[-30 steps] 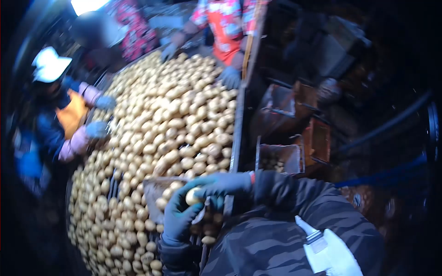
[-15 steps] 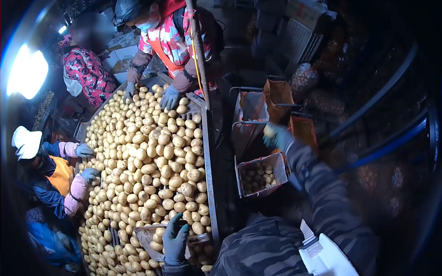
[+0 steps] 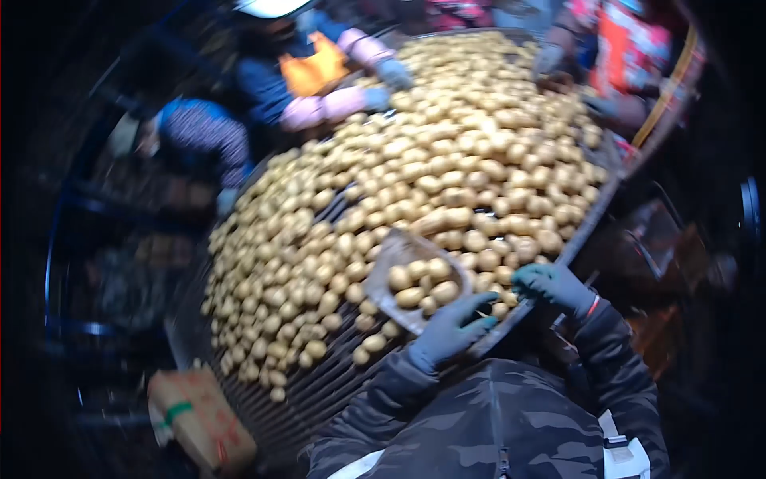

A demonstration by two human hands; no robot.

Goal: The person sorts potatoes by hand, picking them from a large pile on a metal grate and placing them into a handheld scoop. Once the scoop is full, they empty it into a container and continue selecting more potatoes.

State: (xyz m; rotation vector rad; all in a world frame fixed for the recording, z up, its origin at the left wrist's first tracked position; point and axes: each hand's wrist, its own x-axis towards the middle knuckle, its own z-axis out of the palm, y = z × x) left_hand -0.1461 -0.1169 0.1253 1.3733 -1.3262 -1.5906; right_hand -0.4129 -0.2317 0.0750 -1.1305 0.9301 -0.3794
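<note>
Heaped potatoes (image 3: 447, 184) cover much of a slatted sorting table (image 3: 339, 399). A scoop-like tray (image 3: 384, 275) holding several potatoes lies on the heap near my body. My left hand (image 3: 453, 331), in a grey-green glove, is beside the tray's near edge, its thumb and fingers apart with nothing visible between them. My right hand (image 3: 554, 287), gloved too, is at the table's metal rim above a few potatoes; its fingers are bent and blurred, and what they hold, if anything, cannot be made out.
Across the table are co-workers' gloved hands (image 3: 392, 73) and an orange apron (image 3: 313, 65). Another person in blue (image 3: 199, 124) stands at the left. A cardboard box (image 3: 199, 415) with green tape is at the lower left. Dark crates (image 3: 650, 231) stand beyond the right rim.
The view has swung left, so the table fills the middle. My right hand has come from above the crates to the table rim, and the potato it held no longer shows.
</note>
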